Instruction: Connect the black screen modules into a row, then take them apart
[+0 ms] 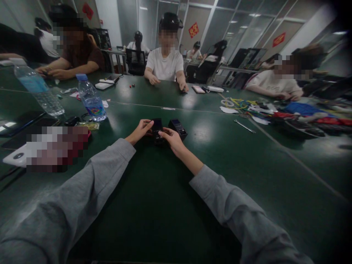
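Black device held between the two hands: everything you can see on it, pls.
The black device is small and boxy, plastic by its look, with a dark, screen-like panel on the upper part of its face and small pale marks below. That face is turned toward the camera. The left hand grips its left side, the right hand its right, thumb on the lower face. Whether its base touches the green table is unclear.

Loose, creased grey sleeves [95, 179] end in plain cuffs [128, 148].
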`<state>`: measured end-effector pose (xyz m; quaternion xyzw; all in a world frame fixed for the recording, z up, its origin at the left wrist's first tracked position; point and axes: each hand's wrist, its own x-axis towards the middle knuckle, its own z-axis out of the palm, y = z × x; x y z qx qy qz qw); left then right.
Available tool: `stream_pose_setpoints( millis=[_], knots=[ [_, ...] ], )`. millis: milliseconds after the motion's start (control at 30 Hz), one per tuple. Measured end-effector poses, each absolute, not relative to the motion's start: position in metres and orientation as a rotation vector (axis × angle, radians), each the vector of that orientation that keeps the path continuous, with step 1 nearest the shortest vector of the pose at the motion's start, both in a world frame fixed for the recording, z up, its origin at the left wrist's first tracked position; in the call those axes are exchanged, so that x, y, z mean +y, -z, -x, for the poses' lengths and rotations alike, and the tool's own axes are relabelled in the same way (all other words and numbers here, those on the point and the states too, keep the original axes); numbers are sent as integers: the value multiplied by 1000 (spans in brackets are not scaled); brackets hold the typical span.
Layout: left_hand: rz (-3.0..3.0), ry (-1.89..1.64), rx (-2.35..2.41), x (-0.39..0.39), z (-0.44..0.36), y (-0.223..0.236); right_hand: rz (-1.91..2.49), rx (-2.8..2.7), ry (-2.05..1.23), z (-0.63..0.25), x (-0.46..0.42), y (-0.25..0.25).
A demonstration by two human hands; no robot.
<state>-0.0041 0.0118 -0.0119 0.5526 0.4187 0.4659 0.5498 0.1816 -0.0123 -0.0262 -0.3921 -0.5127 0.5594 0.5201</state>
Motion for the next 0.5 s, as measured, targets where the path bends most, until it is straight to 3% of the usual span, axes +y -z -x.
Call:
stream_pose_setpoints(
  millis=[167, 500],
  knots=[
    [-1448, -1252, 1024, 17, 10, 21, 1061, -1299, -1246, -174, -17, 25],
    [-1797, -1168, 1088, 14, 10, 24, 1146, -1319, -1231, -173, -17, 25]
  ],
)
